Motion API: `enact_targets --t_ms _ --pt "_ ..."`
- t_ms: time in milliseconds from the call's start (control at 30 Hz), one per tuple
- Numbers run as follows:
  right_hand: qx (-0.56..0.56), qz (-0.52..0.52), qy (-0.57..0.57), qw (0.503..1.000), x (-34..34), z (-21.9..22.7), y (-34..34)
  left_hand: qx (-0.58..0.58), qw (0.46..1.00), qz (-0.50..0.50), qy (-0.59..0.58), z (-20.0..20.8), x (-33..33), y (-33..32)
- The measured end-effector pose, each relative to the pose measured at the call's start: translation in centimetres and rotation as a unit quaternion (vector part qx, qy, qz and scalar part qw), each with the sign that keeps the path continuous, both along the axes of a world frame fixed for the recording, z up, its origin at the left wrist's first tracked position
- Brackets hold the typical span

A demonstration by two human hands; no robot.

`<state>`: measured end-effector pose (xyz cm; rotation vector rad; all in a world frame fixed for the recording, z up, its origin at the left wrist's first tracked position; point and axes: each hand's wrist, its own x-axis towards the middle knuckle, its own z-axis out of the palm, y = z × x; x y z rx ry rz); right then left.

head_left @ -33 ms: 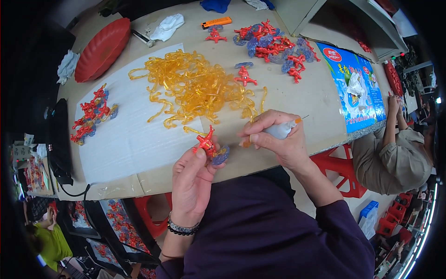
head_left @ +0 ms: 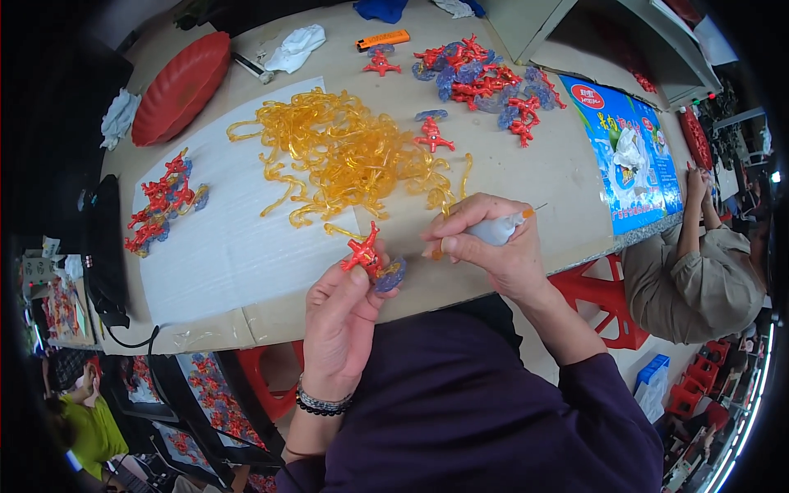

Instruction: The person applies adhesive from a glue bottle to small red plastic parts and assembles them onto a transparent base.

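My left hand (head_left: 339, 316) pinches a small red figurine (head_left: 362, 253) between thumb and fingers. A translucent purple-blue piece (head_left: 390, 276) with some yellow on it sits against the figurine's lower side. In my right hand (head_left: 501, 246) rests a small whitish squeeze bottle (head_left: 496, 230) with an orange collar and a thin needle tip, pointing away to the right. The thumb and forefinger of that hand press together at a small orange-yellow piece (head_left: 436, 254), partly hidden. Beyond both hands lies a heap of translucent yellow curled strands (head_left: 345, 152).
Red figurines with purple pieces lie in a pile (head_left: 485, 78) at far right and a group (head_left: 164, 201) on the white sheet (head_left: 222, 279). Also there are a red tray (head_left: 181, 90), an orange lighter-like object (head_left: 383, 39), a blue printed sheet (head_left: 612, 164) and a person (head_left: 699, 271) seated right.
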<state>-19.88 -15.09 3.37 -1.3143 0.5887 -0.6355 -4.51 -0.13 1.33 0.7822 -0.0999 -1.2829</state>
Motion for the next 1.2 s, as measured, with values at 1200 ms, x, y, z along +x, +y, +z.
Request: enact_targets --t_ms 1200 --pt "-0.051 0.083 -0.022 0.995 0.3 -0.4 -0.5 -0.015 0.982 0.007 -0.188 0.5 -0.8 0.4"
